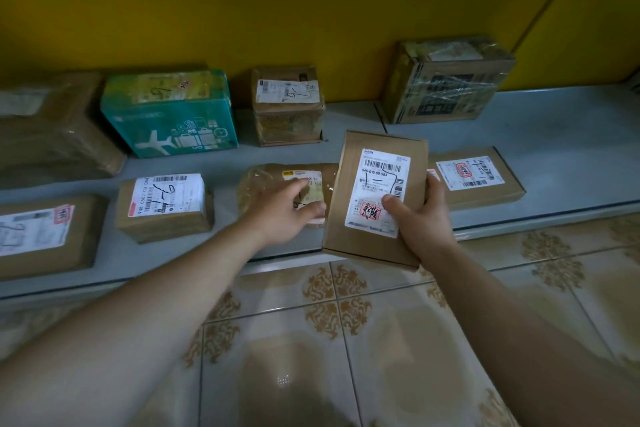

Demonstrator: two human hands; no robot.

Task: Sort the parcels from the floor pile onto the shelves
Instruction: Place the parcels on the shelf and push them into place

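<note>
Gripping a flat box [375, 198] in the right hand [420, 215], thumb pressed on the label, fingers behind the right edge. Held label-up and tilted, just above the front lip of the shelf [561, 156], near picture centre.

Resting the left hand [287, 215] on a pouch [270, 184] at 9 o'clock from the flat box, fingers spread and loose, clasping nothing. Pouch lying on the shelf, right end hidden behind the flat box.

At 3 o'clock from the flat box, a slim parcel [478, 180] lying flat on the shelf. Farther toward 9 o'clock, a labelled box [162, 204], then a big box [41, 232] at the frame edge.

Along the back, against the wall [277, 3]: teal box [169, 114] at 10 o'clock, cube box [287, 104] at 11 o'clock, taped carton [446, 80] at 1 o'clock.

Down at 6 o'clock, patterned tiles [381, 340].
</note>
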